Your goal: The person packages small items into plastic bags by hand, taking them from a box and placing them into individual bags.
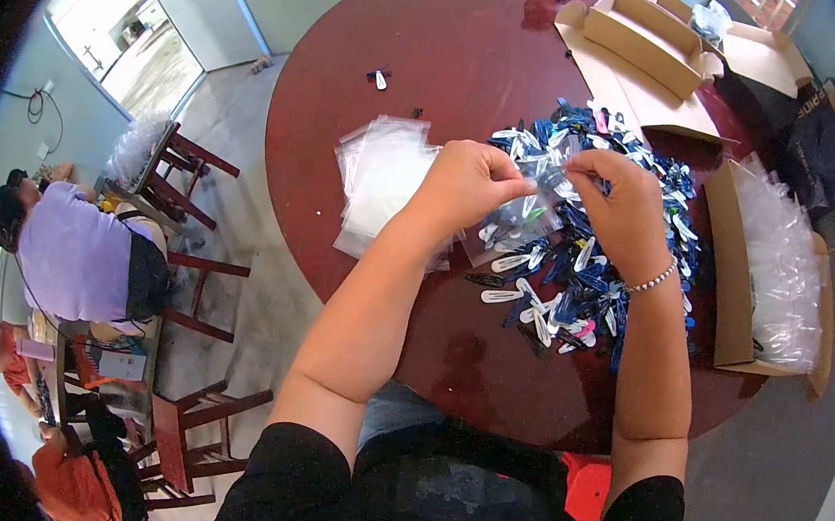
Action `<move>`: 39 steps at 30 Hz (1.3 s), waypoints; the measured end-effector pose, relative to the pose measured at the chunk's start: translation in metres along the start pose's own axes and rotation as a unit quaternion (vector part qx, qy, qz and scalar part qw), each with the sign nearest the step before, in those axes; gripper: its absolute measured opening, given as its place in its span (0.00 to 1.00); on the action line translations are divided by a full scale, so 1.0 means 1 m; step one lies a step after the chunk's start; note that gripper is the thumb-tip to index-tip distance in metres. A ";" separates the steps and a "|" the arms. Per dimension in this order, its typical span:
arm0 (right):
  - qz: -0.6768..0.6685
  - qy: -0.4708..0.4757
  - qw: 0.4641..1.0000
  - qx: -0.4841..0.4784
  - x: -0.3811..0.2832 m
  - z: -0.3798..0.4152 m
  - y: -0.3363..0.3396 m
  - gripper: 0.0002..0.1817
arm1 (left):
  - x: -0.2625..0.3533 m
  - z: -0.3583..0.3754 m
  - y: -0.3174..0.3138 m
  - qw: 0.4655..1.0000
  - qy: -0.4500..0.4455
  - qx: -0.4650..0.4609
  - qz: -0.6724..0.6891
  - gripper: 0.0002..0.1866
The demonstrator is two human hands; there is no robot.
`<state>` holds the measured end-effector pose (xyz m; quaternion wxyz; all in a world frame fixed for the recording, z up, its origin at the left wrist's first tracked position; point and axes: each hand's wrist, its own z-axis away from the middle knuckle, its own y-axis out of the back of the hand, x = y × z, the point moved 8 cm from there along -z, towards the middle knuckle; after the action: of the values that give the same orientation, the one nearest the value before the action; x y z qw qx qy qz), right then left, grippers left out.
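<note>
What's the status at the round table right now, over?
Left hand and right hand both pinching a small clear bag with clips inside. Hair clip pile directly beneath. Stack of empty bags at left, nothing blocking.

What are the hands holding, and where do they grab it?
Both hands, left hand and right hand, pinch the top edge of a small clear plastic bag with hair clips inside.

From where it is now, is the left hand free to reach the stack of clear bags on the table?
Probably not right away: the left hand is pinching a small clear bag together with the right hand. The stack of bags lies just beside it, with nothing between.
</note>
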<state>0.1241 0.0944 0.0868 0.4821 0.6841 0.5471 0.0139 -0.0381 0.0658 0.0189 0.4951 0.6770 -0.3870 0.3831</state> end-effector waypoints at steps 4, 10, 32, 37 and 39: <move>-0.034 -0.018 0.999 0.025 -0.003 0.000 0.003 0.09 | 0.000 0.000 -0.001 0.999 0.027 -0.020 -0.017 0.09; -0.055 -0.064 0.996 -0.022 0.005 0.000 -0.002 0.07 | 0.000 0.001 -0.002 0.999 0.042 -0.028 -0.019 0.10; 0.128 0.024 0.983 0.131 -0.019 0.000 0.027 0.18 | 0.000 0.001 -0.012 0.992 0.043 -0.105 0.057 0.06; 0.109 -0.001 0.993 0.045 -0.011 0.003 0.011 0.08 | -0.003 0.000 -0.012 0.993 0.048 -0.089 0.067 0.07; 0.073 0.006 0.996 0.044 -0.012 0.003 0.009 0.07 | -0.003 0.000 -0.011 0.993 0.046 -0.083 0.064 0.08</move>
<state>0.1270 0.0839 0.0974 0.4458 0.7427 0.4988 0.0295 -0.0291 0.0686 0.0120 0.5416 0.5890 -0.4368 0.4111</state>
